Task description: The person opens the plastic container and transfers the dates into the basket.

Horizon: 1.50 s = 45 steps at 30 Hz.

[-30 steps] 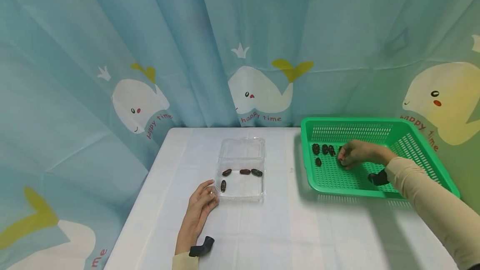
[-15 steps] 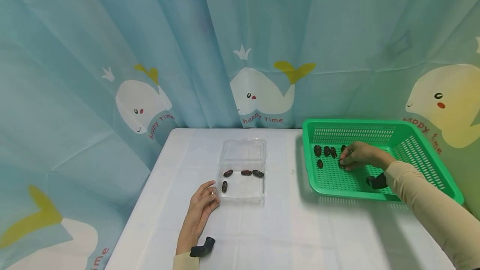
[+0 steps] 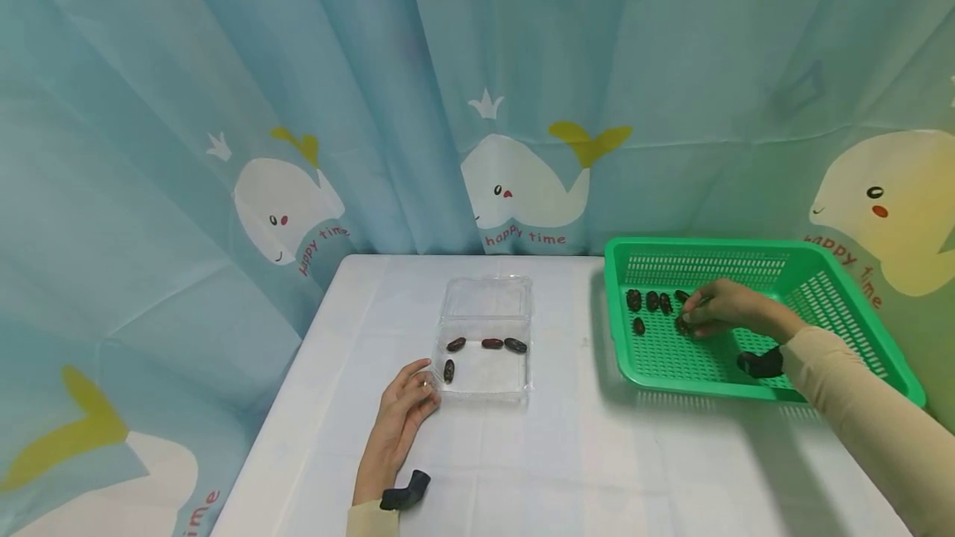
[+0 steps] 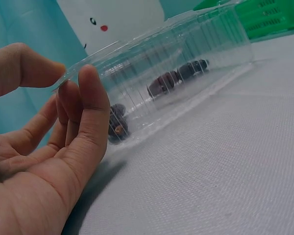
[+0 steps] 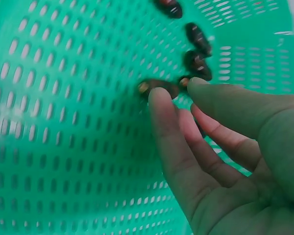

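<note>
In the head view my left hand holds the near-left edge of a clear plastic clamshell box, its lid folded back. The left wrist view shows thumb and finger pinching the rim. Several dark dates lie inside, one near my fingers and another at the right. My right hand reaches into a green basket. In the right wrist view its index fingertip touches a date. The thumb stands apart from that finger, beside another date partly hidden.
More dates, among them one at the left and a smaller one, lie in the basket's left part. Box and basket stand apart on a white-covered table. A blue whale-print curtain hangs behind.
My right hand stays among the dates in the basket, with its fingertips shifting slightly and more of the date beneath them showing. The left hand keeps its place at the box.
</note>
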Motion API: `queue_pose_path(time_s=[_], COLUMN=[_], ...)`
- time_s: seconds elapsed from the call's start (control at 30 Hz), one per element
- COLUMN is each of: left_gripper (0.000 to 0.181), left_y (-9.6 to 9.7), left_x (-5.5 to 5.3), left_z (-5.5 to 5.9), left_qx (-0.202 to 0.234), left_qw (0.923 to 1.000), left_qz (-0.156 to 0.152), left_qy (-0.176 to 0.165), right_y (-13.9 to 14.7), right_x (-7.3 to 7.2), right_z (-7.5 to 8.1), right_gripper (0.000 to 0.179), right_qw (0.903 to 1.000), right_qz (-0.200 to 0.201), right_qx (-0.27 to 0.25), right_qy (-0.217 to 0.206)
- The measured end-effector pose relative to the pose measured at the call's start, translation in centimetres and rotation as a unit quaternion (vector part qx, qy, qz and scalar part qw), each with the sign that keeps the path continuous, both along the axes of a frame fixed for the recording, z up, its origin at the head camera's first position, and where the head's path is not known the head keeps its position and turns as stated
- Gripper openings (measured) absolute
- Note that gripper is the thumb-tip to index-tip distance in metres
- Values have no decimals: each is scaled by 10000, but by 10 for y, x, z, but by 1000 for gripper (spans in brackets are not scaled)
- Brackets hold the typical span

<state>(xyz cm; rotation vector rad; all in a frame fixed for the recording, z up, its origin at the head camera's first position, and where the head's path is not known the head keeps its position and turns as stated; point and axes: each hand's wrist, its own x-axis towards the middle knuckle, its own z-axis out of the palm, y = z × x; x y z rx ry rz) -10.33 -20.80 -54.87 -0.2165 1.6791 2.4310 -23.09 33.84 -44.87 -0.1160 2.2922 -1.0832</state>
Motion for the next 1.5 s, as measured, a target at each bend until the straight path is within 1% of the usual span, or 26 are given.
queue_pose_path(time_s=[0.1, 0.23, 0.37, 0.57, 0.7, 0.87, 1.0, 1.2, 1.23, 1.37, 1.5], left_gripper=[54, 54, 54, 53, 54, 55, 56, 56, 56, 57, 57], left_y=[0, 1, 1, 1, 1, 0, 0, 0, 0, 0, 0], left_x=[-1, -1, -1, -2, -1, 1, 1, 0, 0, -1, -1], left_z=[-1, -1, -1, -2, -3, -1, -1, -2, -2, -3, -2], left_qx=[86, 187, 143, 105, 83, 130, 184, 172, 162, 165, 132], left_qw=[10000, 9998, 9999, 9999, 10000, 9998, 9996, 9995, 9995, 9996, 9997], left_qz=[7, 18, 16, 7, 20, 60, 74, 104, 104, 86, 50], left_qy=[14, -2, -4, 18, -43, -170, -221, -253, -256, -230, -179], right_y=[-1, -5, -8, -17, -28, -44, -64, -103, -109, -134, -155], right_x=[2, 6, 11, 20, 26, 35, 42, 49, 49, 52, 52], right_z=[5, 15, 23, 32, 38, 44, 48, 50, 50, 44, 35], right_gripper=[44, 50, 52, 56, 52, 38, 32, 36, 35, 29, 25], right_qw=[9998, 9991, 9967, 9902, 9847, 9763, 9697, 9660, 9665, 9633, 9579], right_qz=[12, -99, -267, -609, -728, -796, -664, -430, -421, -250, -93], right_qx=[-40, -138, -390, -757, -1048, -1404, -1582, -1611, -1585, -1536, -1489], right_qy=[189, 399, 653, 1001, 1190, 1445, 1742, 1975, 1975, 2185, 2454])
